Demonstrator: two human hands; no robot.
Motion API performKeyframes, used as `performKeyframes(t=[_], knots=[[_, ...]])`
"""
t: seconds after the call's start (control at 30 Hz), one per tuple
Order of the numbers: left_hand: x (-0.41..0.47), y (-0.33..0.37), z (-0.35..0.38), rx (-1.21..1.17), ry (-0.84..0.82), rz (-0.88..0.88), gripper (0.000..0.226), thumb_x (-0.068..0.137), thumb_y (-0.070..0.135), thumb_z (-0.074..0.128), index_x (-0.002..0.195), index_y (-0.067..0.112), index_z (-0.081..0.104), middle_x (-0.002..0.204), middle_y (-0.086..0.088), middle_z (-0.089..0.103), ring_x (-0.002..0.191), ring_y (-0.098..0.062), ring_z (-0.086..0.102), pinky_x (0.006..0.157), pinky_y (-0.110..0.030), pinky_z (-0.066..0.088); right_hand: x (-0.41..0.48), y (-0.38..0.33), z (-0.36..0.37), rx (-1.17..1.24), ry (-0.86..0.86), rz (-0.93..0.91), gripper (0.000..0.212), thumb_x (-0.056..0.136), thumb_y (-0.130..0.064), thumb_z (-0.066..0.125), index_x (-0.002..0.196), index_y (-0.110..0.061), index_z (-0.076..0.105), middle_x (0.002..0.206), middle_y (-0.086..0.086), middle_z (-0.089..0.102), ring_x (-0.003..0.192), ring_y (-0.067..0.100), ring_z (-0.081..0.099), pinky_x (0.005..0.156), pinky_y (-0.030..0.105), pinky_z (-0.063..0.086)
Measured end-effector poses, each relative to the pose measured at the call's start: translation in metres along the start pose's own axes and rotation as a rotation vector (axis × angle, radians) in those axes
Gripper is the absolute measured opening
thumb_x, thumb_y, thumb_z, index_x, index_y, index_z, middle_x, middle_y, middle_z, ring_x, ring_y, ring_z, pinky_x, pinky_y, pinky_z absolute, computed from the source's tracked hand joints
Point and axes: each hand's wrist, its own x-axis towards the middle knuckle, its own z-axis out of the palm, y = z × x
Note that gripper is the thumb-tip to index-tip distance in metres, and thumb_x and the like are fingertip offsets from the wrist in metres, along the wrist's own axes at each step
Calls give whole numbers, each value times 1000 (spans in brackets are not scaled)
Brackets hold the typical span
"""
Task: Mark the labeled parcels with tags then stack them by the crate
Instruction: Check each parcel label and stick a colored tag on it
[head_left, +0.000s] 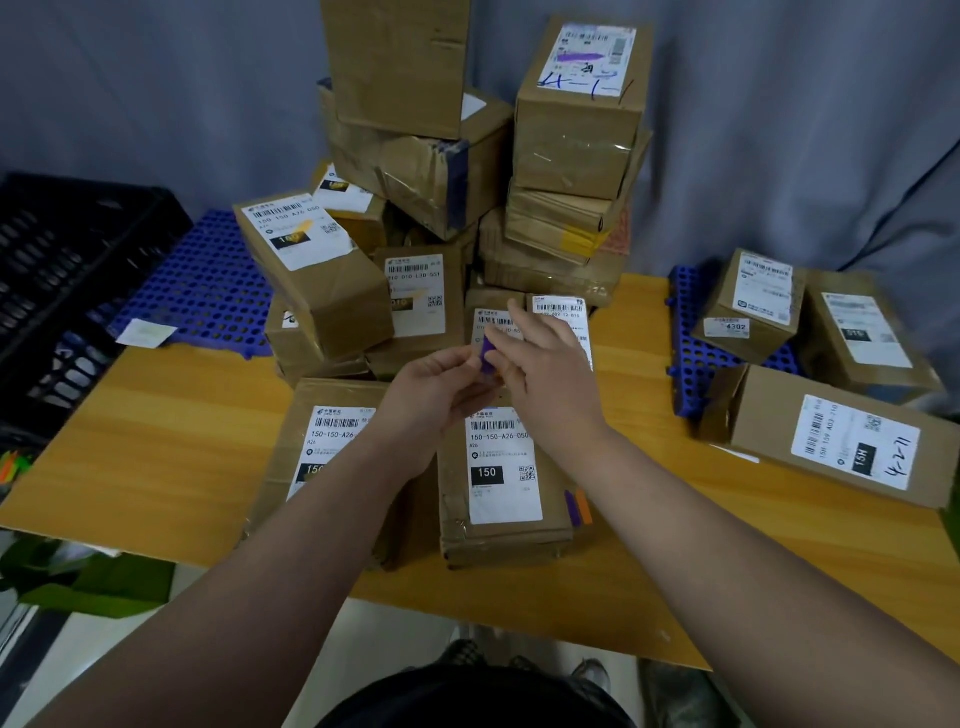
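Note:
Both my hands meet above the middle of the wooden table (156, 441). My left hand (441, 384) and my right hand (545, 374) pinch a small purple tag (488, 353) between their fingertips. Right below them lies a brown parcel (498, 519) with a white "150" label; purple and orange tags (577, 506) stick on its right side. A second labeled parcel (311, 447) lies to its left. The black crate (67, 280) stands at the far left.
A tall heap of brown parcels (441, 171) rises behind my hands. Three more labeled parcels (831, 441) lie at the right, partly on a blue perforated mat (696, 358). Another blue mat (208, 291) lies left, beside the crate. A grey curtain hangs behind.

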Motion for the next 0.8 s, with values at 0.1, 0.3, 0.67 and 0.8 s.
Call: performKeyframes(t=[0.1, 0.3, 0.67, 0.8], knots=[[0, 0, -1, 42, 16, 22, 18, 97, 7, 49, 98, 8, 68, 91, -10, 69, 91, -19, 66, 95, -35, 50, 0, -1, -2, 127, -52, 67, 30, 89, -19, 58, 116, -9, 68, 135, 14, 54, 125, 33, 44, 101, 30, 29], [-2, 1, 2, 34, 27, 48, 19, 97, 7, 50, 96, 10, 68, 90, -9, 70, 92, -18, 67, 94, -35, 51, 1, -5, -5, 161, 14, 75, 28, 88, -17, 61, 114, -9, 69, 133, 9, 57, 125, 26, 43, 100, 2, 12], [-3, 7, 10, 3, 79, 22, 18, 97, 12, 52, 91, 8, 68, 87, -10, 70, 88, -19, 68, 93, -36, 52, -3, -3, -1, 60, 154, -19, 28, 88, -25, 54, 104, -14, 74, 122, 6, 65, 113, 26, 52, 94, 44, 44], [-1, 10, 12, 85, 146, -8, 22, 97, 23, 54, 89, 8, 68, 91, -12, 71, 87, -20, 68, 88, -32, 55, 0, -6, -6, 134, 64, 55, 15, 87, -18, 62, 98, -15, 71, 129, 5, 59, 122, 24, 46, 102, 41, 36]])
